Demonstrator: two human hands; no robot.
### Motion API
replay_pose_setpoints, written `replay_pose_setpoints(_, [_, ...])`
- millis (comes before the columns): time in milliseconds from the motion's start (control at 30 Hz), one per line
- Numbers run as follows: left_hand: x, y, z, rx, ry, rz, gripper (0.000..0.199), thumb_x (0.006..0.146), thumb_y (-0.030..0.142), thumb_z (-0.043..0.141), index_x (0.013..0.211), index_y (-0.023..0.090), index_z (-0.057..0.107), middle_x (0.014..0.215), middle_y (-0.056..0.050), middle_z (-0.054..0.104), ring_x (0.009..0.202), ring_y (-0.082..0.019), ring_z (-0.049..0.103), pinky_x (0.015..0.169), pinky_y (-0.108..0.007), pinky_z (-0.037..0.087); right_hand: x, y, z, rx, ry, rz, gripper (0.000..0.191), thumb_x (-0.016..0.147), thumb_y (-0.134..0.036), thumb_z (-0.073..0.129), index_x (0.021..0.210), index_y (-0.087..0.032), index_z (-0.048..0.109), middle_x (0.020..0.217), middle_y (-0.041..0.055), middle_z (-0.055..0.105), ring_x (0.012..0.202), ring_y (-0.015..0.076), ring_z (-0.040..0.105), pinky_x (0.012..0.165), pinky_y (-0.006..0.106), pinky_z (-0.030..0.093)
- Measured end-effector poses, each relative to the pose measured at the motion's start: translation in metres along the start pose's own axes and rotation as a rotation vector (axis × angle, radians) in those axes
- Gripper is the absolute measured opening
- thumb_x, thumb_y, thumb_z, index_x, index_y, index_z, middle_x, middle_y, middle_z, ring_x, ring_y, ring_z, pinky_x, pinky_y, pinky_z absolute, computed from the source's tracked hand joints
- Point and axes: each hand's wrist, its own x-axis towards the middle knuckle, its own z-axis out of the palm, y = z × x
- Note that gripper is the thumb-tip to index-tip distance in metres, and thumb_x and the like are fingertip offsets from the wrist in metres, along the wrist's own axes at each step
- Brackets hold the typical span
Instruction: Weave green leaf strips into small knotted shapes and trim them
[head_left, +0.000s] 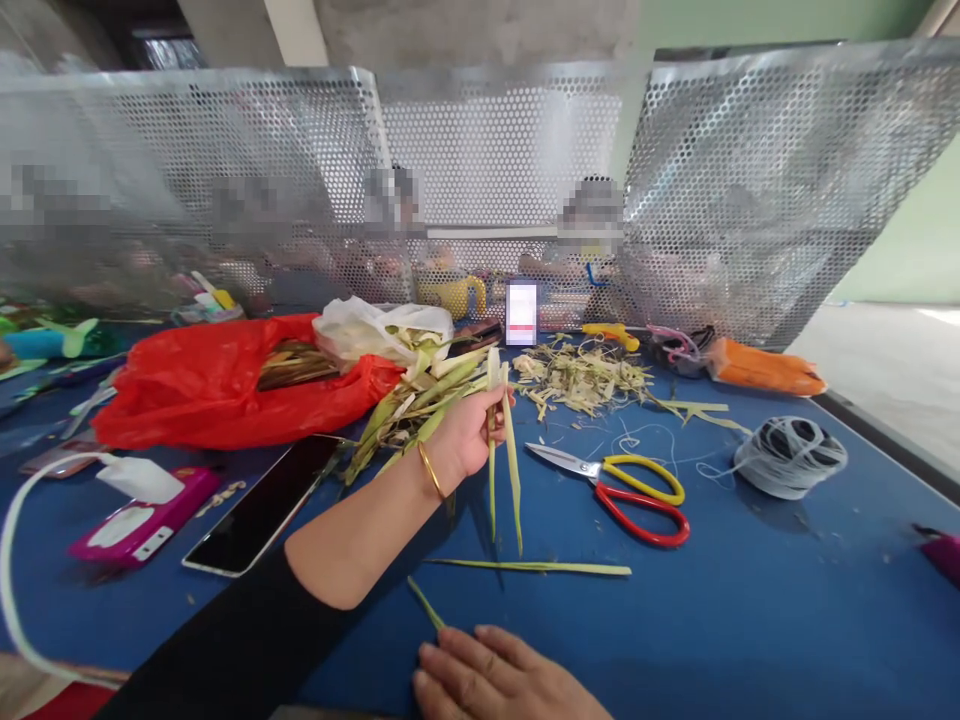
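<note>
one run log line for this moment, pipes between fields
left hand: holding pale leaf strips | right hand: palm down, thin strip at fingertips | scissors: on blue table | twine ball: right of scissors

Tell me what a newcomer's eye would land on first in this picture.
Probably the bright red plastic bag on the blue table, left of center. Next might come the left hand, mid-picture, holding pale green leaf strips, then the scissors with yellow and red handles lying to its right.
</note>
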Motion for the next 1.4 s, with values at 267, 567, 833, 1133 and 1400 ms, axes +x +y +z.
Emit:
replay_pose_setpoints(267, [-0.002, 0.013, 0.001, -0.045, -0.029, 0.019, 0.015, 0.085, 0.014, 0.053, 0.070, 0.013, 0.057, 0.057, 0.003, 0.051, 0.037, -0.001, 0.035, 0.032, -0.013, 0.022, 0.022, 0.055, -0.069, 0.279, -0.384, 0.085, 0.084, 0.088, -0.059, 0.042, 0.148, -0.007, 0.015, 0.152, 0.0178, 0.019, 0.141, 0.0266, 0.019, 0.116, 0.042, 0.018])
replay_pose_setpoints(567, [-0.013, 0.027, 0.004, 0.075, -0.094, 0.172, 0.007, 0.079, 0.015, 0.061, 0.073, 0.012, 0.062, 0.064, 0.001, 0.056, 0.043, -0.002, 0.039, 0.035, -0.012, 0.022, 0.045, 0.121, -0.073, 0.085, -0.219, -0.091, 0.051, 0.094, -0.042, 0.043, 0.134, -0.010, 0.046, 0.133, 0.0173, 0.054, 0.132, 0.0243, 0.039, 0.113, 0.044, 0.022])
replay_pose_setpoints(833, [-0.030, 0.027, 0.014, 0.447, -0.296, 0.225, 0.021, 0.079, 0.032, 0.063, 0.079, 0.012, 0.065, 0.074, -0.005, 0.066, 0.043, -0.001, 0.033, 0.040, -0.017, 0.017, 0.008, 0.123, -0.101, 0.129, 0.144, 0.358, 0.037, 0.091, -0.043, 0.049, 0.120, -0.024, 0.061, 0.123, 0.0107, 0.061, 0.119, 0.0272, 0.051, 0.105, 0.048, 0.033])
replay_pose_setpoints(1133, [-0.047, -0.009, 0.029, 0.597, -0.506, -0.132, 0.032, 0.072, 0.041, 0.068, 0.083, 0.011, 0.068, 0.065, -0.001, 0.062, 0.040, -0.001, 0.025, 0.043, -0.023, 0.009, 0.008, 0.141, -0.120, 1.299, 0.739, 1.023, 0.033, 0.072, -0.044, 0.072, 0.095, -0.020, 0.069, 0.061, -0.0030, 0.057, 0.053, 0.0073, 0.048, 0.056, 0.020, 0.041])
replay_pose_setpoints(1400, [-0.038, -0.029, 0.023, 0.473, -0.438, -0.270, 0.044, 0.073, 0.057, 0.060, 0.085, 0.015, 0.062, 0.061, 0.003, 0.055, 0.040, -0.003, 0.025, 0.041, -0.022, 0.007, 0.006, 0.142, -0.122, 1.340, 0.787, 1.119, 0.033, 0.059, -0.030, 0.083, 0.085, -0.018, 0.067, 0.061, -0.0043, 0.059, 0.051, 0.0058, 0.052, 0.053, 0.018, 0.042])
